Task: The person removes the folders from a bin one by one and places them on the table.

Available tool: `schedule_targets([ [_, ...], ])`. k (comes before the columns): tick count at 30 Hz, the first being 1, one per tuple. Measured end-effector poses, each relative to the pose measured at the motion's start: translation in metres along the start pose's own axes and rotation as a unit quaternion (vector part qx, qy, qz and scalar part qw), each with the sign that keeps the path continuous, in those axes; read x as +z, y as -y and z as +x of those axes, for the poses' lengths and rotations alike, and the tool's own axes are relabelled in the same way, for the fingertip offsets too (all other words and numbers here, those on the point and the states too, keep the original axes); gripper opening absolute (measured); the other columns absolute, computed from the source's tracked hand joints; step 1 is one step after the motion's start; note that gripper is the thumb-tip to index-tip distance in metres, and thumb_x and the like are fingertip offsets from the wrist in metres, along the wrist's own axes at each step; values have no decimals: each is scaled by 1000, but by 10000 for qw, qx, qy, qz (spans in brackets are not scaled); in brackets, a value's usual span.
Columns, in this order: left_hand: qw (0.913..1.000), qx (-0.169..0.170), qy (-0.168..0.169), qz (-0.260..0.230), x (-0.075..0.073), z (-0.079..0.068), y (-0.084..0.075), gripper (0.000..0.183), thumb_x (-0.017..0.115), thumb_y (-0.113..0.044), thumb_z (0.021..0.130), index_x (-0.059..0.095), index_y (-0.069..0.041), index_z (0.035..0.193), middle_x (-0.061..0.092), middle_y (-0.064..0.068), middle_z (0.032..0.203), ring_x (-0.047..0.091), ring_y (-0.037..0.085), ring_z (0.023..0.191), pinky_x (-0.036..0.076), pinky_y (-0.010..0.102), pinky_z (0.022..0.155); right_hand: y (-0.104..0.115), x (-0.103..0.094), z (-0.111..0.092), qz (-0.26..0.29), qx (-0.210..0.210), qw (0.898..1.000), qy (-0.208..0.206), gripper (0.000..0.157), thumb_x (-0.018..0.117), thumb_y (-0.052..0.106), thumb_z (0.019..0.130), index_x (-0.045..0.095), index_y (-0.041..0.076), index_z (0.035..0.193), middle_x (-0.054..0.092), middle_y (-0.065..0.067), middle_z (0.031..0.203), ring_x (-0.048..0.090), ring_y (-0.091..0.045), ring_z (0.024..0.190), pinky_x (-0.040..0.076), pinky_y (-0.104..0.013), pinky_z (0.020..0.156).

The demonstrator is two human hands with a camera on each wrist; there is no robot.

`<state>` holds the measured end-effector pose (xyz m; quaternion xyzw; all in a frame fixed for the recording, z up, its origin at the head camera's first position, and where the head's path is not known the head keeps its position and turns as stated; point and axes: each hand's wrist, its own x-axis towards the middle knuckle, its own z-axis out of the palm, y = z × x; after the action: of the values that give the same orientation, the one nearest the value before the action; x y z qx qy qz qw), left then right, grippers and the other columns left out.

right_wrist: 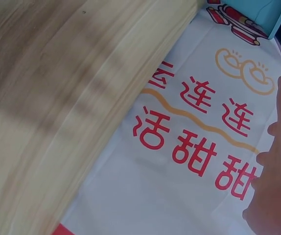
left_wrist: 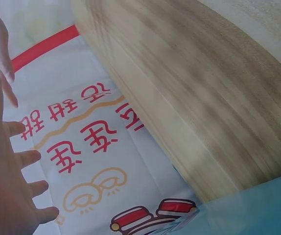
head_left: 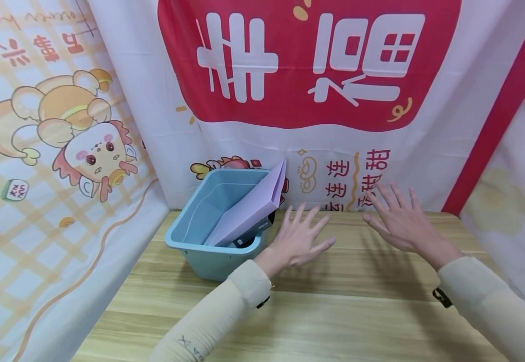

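In the head view my left hand [head_left: 297,239] is spread over the table, just right of a light blue plastic bin [head_left: 219,264]. My right hand [head_left: 400,221] hovers farther right with its fingers spread, its shadow falling on the wood below. Neither hand holds anything. Inside the bin a lilac folder-like item [head_left: 249,208] leans up to the right, its top end rising past the rim. Beneath it a black object [head_left: 251,234] partly shows; the rest of it is hidden. The left wrist view has the fingers of my left hand [left_wrist: 8,176] extended at its left edge.
The wood-grain table [head_left: 335,317] ends at a white cloth backdrop [head_left: 308,176] with red and orange print. A printed cloth [head_left: 77,241] hangs along the left side, and another cloth [head_left: 511,201] along the right. The bin stands near the table's back left corner.
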<state>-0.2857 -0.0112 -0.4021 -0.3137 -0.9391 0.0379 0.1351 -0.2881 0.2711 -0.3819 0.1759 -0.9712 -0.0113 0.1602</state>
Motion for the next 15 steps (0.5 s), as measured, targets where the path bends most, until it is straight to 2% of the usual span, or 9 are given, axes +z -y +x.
schedule_targets([
  [7, 9999, -22, 32, -95, -4, -8, 1, 70, 6, -71, 88, 14, -37, 149, 7, -1, 157, -1, 31, 143, -1, 58, 108, 4, -1, -3, 224, 125, 9996, 110, 72, 32, 60, 94, 12, 21, 151, 2, -11, 157, -8, -37, 141, -18, -60, 102],
  [15, 9997, -13, 30, -225, -10, -17, 1, 70, 8, -70, 89, 18, -36, 149, 14, 0, 156, 2, 31, 143, 2, 56, 109, 8, -3, -8, 510, 114, 9985, 136, 71, 31, 59, 95, 6, 25, 151, -2, -9, 157, -9, -36, 141, -18, -60, 101],
])
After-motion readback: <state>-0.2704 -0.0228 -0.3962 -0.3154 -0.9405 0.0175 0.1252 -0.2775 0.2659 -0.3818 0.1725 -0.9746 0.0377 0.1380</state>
